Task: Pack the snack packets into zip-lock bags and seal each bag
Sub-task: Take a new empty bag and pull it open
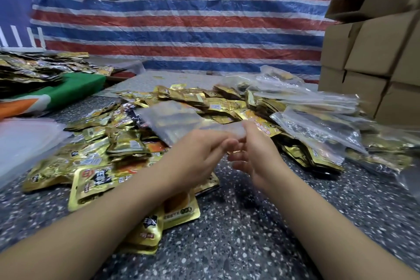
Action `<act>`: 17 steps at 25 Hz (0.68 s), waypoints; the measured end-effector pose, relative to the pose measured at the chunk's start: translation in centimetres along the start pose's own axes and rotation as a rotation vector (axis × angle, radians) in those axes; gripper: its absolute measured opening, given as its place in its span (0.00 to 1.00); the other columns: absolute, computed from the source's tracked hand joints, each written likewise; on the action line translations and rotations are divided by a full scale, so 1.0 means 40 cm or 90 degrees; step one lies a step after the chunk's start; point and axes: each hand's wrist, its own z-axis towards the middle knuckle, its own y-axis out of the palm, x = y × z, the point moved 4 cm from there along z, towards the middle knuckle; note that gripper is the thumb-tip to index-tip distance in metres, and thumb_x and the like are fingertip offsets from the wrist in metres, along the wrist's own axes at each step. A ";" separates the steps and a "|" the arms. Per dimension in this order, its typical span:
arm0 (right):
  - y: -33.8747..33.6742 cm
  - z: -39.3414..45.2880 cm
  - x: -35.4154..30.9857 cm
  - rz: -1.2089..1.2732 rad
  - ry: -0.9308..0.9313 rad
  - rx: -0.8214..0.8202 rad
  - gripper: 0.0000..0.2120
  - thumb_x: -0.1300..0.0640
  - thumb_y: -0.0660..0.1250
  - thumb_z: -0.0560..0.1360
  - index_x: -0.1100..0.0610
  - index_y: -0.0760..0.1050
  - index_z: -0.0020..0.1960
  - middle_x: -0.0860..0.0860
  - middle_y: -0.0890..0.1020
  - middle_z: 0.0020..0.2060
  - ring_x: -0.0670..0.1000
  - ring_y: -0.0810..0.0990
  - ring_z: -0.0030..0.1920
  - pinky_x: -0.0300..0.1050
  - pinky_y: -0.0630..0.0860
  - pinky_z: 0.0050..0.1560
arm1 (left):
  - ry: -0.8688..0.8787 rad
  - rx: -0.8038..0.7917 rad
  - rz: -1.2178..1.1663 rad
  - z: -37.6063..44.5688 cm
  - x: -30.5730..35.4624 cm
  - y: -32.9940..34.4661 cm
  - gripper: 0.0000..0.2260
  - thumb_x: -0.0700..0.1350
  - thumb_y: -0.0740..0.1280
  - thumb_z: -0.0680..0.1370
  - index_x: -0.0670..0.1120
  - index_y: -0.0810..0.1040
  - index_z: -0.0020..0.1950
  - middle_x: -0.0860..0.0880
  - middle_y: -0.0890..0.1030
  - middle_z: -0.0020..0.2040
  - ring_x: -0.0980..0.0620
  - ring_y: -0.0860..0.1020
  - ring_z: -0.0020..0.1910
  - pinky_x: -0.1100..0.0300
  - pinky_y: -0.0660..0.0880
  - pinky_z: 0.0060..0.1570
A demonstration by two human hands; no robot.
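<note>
Hovering at frame centre, the clear zip-lock bag (pixel 181 120) is pinched at its near edge by both hands (pixel 200 157) (pixel 254 154) — seemingly being opened, empty — above gold snack packets (pixel 127 143) heaped on the table (pixel 250 223), filling likely next.

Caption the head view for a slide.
Both hands hold a clear bag over gold packets.

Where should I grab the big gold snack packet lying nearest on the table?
Pinch the big gold snack packet by its bare left edge, coming from the left. It lies flat, and the left hand and forearm cover its right side, so that edge is probably easiest.
</note>
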 end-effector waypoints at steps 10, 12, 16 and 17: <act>-0.013 0.008 -0.013 -0.109 -0.112 0.043 0.13 0.60 0.56 0.79 0.59 0.75 0.39 0.49 0.75 0.23 0.49 0.73 0.26 0.42 0.71 0.27 | -0.160 0.035 -0.085 -0.005 -0.015 -0.022 0.26 0.60 0.47 0.82 0.45 0.78 0.58 0.47 0.82 0.55 0.52 0.78 0.54 0.57 0.74 0.55; -0.011 -0.003 -0.020 -0.181 -0.215 0.069 0.12 0.60 0.58 0.80 0.60 0.72 0.39 0.51 0.75 0.27 0.47 0.73 0.26 0.42 0.72 0.27 | -0.203 0.069 -0.090 -0.004 -0.029 -0.033 0.21 0.58 0.48 0.83 0.50 0.77 0.60 0.52 0.80 0.58 0.57 0.76 0.53 0.64 0.73 0.52; -0.010 -0.038 -0.062 -0.104 -0.368 0.087 0.08 0.60 0.62 0.81 0.58 0.75 0.43 0.47 0.77 0.28 0.47 0.76 0.29 0.43 0.75 0.29 | -0.277 0.070 -0.144 -0.004 -0.049 -0.040 0.19 0.55 0.51 0.84 0.53 0.71 0.71 0.58 0.76 0.62 0.58 0.74 0.62 0.59 0.70 0.60; -0.008 -0.052 -0.077 -0.099 -0.413 0.085 0.08 0.60 0.63 0.81 0.57 0.75 0.43 0.48 0.78 0.28 0.49 0.77 0.29 0.45 0.76 0.30 | -0.291 0.064 -0.187 -0.004 -0.050 -0.037 0.18 0.55 0.51 0.84 0.52 0.74 0.67 0.55 0.78 0.59 0.53 0.77 0.58 0.52 0.74 0.60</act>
